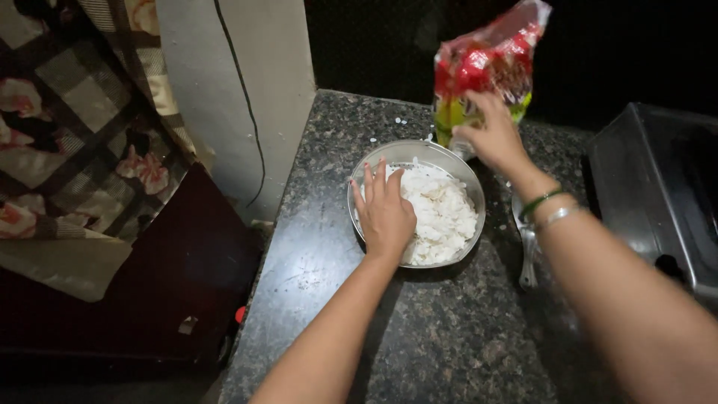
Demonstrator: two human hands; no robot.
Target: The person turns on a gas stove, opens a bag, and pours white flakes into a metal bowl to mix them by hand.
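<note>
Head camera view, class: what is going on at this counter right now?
A person stands at a dark speckled stone counter. Their left hand lies flat on white flakes heaped in a round steel bowl. Their right hand grips a red and green plastic bag, held upright just behind the bowl. A spoon lies on the counter to the right of the bowl, and a dark metal appliance stands at the far right.
</note>
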